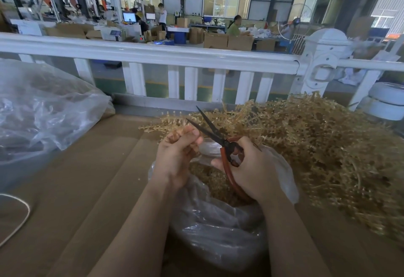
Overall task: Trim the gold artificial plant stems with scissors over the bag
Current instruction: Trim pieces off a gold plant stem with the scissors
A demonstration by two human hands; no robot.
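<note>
My left hand grips a small bunch of gold plant stems, whose leafy tips stick out to the upper left. My right hand holds red-handled scissors; the dark blades stand apart, pointing up and left beside my left fingers. Both hands hover over a clear plastic bag that holds gold trimmings. A large heap of gold stems lies on the right of the cardboard-covered table.
A big clear plastic bag bulges at the left. A white railing runs along the table's far edge, with white tape rolls at the right. A white cord lies at the left edge. People work at benches beyond.
</note>
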